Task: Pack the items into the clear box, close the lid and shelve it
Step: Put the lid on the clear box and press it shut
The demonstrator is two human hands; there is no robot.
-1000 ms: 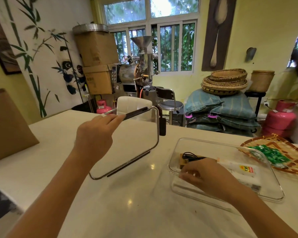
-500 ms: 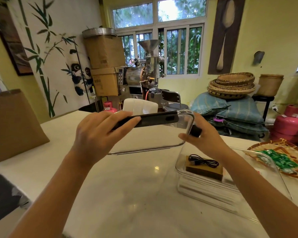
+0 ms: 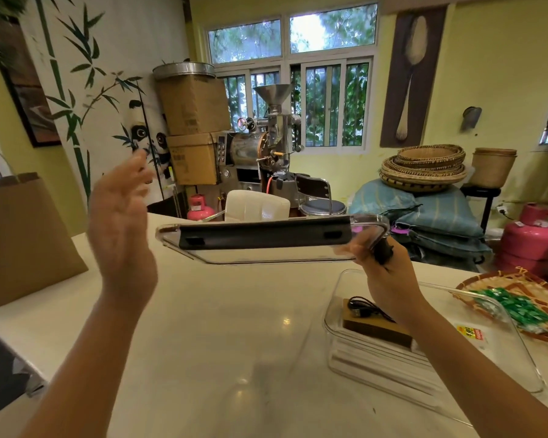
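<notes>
A clear lid (image 3: 266,240) with black clip strips hangs level in the air over the white table (image 3: 203,327). My right hand (image 3: 383,273) grips its right end. My left hand (image 3: 121,229) is raised to the lid's left, fingers spread, touching nothing. The clear box (image 3: 513,349) stands open on the table at the right, under my right forearm. Inside it lie a brown flat pack with a coiled black cable (image 3: 364,309) on top and a white packet with a yellow-red label (image 3: 470,335).
A woven tray (image 3: 519,289) holding green-wrapped pieces sits at the far right of the table. A brown paper bag (image 3: 23,241) stands at the left edge. Beyond the table are a white chair back, a metal roaster, cardboard boxes, pink gas cylinders and stacked baskets.
My left hand has let go of the lid and pulled back to the left, open. My right hand has taken the lid's right end, and the lid has swung from tilted to level.
</notes>
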